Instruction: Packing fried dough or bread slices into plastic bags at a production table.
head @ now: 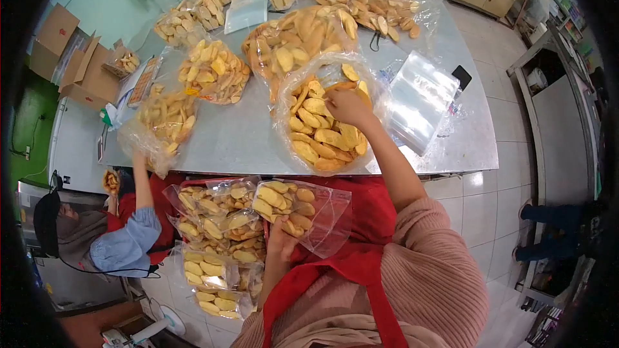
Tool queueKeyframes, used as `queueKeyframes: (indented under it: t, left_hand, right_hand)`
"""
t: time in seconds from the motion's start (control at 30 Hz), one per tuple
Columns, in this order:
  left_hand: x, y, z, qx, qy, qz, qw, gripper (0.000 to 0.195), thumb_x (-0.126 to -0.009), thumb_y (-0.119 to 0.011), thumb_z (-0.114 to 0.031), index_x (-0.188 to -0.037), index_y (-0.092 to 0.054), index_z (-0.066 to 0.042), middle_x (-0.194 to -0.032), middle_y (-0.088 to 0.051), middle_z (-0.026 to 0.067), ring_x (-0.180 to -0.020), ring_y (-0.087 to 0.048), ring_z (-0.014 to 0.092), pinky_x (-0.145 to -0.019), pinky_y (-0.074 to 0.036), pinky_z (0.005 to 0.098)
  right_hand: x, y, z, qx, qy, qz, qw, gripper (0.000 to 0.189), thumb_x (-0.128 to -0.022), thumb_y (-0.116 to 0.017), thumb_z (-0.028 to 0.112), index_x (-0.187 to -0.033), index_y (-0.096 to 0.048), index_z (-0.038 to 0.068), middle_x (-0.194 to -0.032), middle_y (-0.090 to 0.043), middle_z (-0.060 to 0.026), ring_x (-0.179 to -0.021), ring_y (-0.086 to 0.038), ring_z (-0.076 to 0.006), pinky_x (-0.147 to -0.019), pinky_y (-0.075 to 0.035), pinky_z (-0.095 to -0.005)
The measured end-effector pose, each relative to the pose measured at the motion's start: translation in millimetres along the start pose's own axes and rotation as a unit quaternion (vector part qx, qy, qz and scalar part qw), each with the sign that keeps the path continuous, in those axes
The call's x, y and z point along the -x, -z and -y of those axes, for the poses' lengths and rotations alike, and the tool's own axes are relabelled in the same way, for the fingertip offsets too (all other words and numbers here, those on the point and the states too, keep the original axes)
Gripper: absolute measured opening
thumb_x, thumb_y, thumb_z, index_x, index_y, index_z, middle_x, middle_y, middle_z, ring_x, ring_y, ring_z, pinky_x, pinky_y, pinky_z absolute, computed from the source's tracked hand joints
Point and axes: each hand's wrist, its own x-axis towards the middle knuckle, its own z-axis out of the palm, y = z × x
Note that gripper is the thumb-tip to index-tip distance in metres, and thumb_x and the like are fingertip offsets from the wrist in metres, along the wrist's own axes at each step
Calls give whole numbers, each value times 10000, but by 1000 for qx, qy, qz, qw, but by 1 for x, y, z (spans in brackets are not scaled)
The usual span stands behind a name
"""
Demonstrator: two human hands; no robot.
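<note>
With my left hand (282, 240) I hold a small clear plastic bag partly filled with oval yellow slices (285, 204), low in front of my red apron. Its unfilled end points to the right. My right hand (347, 105) reaches into a large open plastic bag of loose yellow slices (314, 121) on the metal table (227, 140). The fingertips touch the slices; whether they pinch one is hidden. Several filled clear bags (217, 224) are stacked beside my left hand, below the table edge.
Large bags of slices (300, 34) crowd the table's far side. Flat clear bags (423, 101) and a dark phone (462, 77) lie at right. At left, a co-worker (121, 241) reaches into another bag (167, 118). Open cardboard boxes (92, 77) stand beyond; a fan (167, 321) is at lower left.
</note>
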Motion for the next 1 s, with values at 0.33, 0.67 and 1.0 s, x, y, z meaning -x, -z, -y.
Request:
queueKeyframes:
  t: [0.33, 0.67, 1.0]
  left_hand:
    - [9, -1, 4, 15, 17, 47, 999, 544, -920, -539, -205, -1419, -378, -57, -1390, -495, 148, -1257, -517, 356, -1000, -487, 598]
    - [-5, 14, -1, 19, 3, 76, 997, 519, -957, -535, -205, -1428, -394, -41, -1416, -496, 142, -1293, -506, 335, -1056, -445, 591]
    - [-7, 18, 3, 52, -14, 67, 996, 474, -963, -516, -230, -1380, -432, -21, -1361, -540, 155, -1249, -542, 345, -1024, -478, 585]
  right_hand:
    - [-91, -69, 25, 108, -104, 34, 988, 504, -791, -678, 416, -1181, -688, 98, -1397, -548, -129, -1329, -444, -357, -1047, -405, -516]
    - [-42, 15, -28, -130, -125, 41, 983, 433, -817, -637, 289, -1170, -656, 38, -1033, -710, -198, -971, -674, -362, -875, -528, -398]
    - [-21, 24, -31, -33, -58, 77, 995, 362, -873, -627, 216, -1194, -630, 46, -1045, -702, -191, -969, -675, -333, -868, -524, -388]
